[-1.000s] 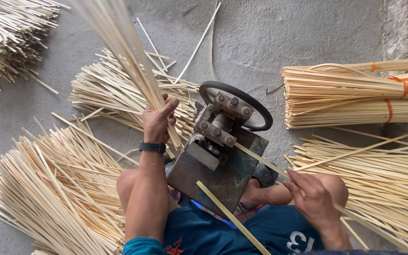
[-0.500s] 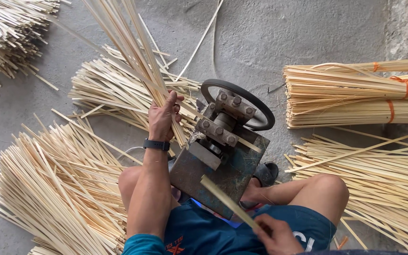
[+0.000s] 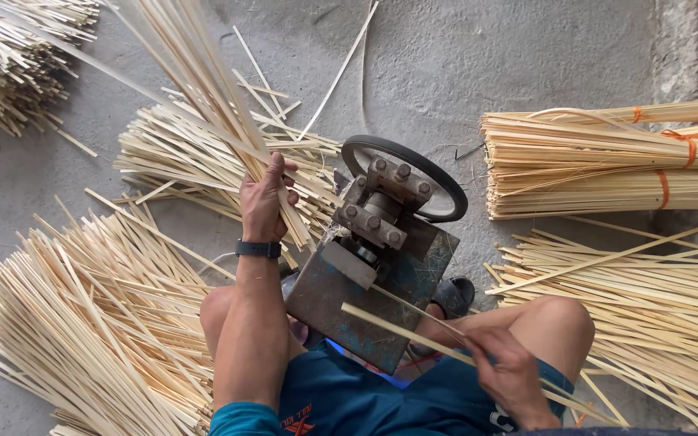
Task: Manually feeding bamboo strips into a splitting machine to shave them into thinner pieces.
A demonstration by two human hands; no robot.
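At the bottom of the frame, right of centre, the right hand [image 3: 510, 375] is closed around a thin pale bamboo strip [image 3: 414, 335], flat and straw-coloured, which slants up and left from the fingers until its free end lies over the metal plate of the splitting machine [image 3: 373, 282]. A second strip runs just beside it across the same hand. The machine is a grey, blue-stained slab standing on the floor between the person's bent knees, with bolted rollers and a dark wheel [image 3: 405, 173] at its upper end. Left of centre, the left hand [image 3: 264, 202], a black watch [image 3: 258, 249] at its wrist, grips a thick bundle of strips [image 3: 195, 73] that fans toward the upper left. Loose strips lie heaped at lower left [image 3: 82, 323] and lower right [image 3: 656, 299]; tied bundles with orange bands [image 3: 607, 161] rest at the upper right on the grey concrete floor [image 3: 527, 56]
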